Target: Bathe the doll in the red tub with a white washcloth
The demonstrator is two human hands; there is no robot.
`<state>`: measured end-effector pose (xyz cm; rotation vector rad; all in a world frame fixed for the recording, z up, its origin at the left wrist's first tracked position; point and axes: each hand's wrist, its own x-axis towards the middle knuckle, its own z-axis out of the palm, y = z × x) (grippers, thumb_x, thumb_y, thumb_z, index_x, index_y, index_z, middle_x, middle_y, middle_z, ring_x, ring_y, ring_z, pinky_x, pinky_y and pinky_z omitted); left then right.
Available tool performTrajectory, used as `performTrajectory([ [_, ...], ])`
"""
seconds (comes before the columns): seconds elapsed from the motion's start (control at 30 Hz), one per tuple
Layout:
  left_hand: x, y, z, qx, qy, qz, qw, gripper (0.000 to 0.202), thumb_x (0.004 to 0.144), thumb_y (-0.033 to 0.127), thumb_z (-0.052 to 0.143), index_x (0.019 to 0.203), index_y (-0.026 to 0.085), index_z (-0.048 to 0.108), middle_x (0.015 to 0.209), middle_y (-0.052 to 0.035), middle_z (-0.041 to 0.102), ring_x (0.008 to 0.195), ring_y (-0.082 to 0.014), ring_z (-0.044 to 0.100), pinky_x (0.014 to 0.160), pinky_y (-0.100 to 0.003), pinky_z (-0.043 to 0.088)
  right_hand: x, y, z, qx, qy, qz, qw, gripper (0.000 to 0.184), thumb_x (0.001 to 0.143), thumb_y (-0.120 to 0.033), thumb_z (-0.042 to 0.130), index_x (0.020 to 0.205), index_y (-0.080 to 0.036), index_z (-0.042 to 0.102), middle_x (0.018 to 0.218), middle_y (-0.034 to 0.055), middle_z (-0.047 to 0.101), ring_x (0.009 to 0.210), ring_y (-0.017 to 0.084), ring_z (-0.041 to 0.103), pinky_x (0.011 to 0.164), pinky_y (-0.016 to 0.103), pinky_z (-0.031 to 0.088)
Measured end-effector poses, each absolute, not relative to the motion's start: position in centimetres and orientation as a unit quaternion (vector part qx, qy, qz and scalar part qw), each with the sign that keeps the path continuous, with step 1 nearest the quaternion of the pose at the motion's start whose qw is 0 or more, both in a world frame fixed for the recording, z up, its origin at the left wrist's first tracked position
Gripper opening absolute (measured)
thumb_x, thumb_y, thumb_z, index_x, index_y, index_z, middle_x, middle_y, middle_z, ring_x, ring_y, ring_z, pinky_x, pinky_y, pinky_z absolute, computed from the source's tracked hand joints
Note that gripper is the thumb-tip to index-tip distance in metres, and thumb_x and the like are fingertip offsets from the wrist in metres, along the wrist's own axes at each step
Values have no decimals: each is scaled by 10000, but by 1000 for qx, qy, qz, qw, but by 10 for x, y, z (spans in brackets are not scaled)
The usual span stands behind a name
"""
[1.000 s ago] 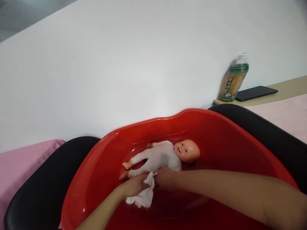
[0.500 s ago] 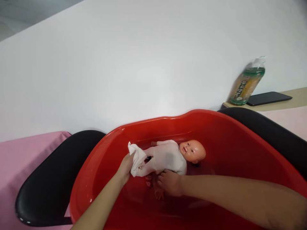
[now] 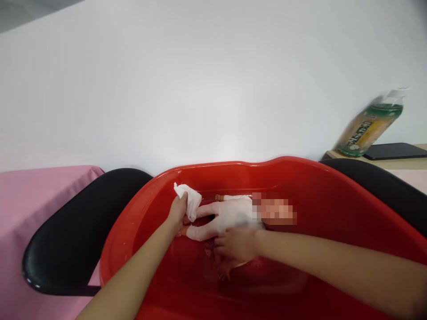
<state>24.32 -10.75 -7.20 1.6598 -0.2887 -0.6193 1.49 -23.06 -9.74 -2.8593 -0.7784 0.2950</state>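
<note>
A baby doll (image 3: pixel 230 212) in a white suit lies on its back inside a glossy red plastic tub (image 3: pixel 310 195), its head toward the right. My left hand (image 3: pixel 178 214) is closed on a crumpled white cloth (image 3: pixel 187 201) and presses it at the doll's legs. My right hand (image 3: pixel 234 245) rests against the near side of the doll's body, fingers curled on it. Both forearms reach in over the tub's near rim.
The tub sits on a black padded seat (image 3: pixel 76 235). Pink fabric (image 3: pixel 36 195) covers the surface at left. At the right, a green drink bottle (image 3: pixel 368 126) and a dark phone (image 3: pixel 395 151) stand on a beige ledge. A white wall is behind.
My left hand carried the cloth from the doll's near side up to its legs at the far left. My right hand stayed on the doll's body. The view shifted leftward.
</note>
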Motion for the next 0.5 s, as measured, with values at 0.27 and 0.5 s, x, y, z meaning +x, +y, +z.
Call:
performTrajectory([
  [0.27,247,-110,-91,745,-157,-278,586,670,864,785,647,1141,175,677,1011,-97,760,880,-259,689,735,-340,553,105,-308,-103,-953,237,-7,189,369,1075,-411,477,1280,-151,640,1373,157,635,1277,294,583,1033,409,464],
  [0.5,282,-132,-100,773,-237,-247,534,692,924,767,571,1234,155,662,1199,-159,764,1097,-320,704,933,-398,545,129,-334,-136,-917,323,65,225,572,1000,-608,544,1277,-133,700,1286,211,711,1225,370,669,1030,499,485],
])
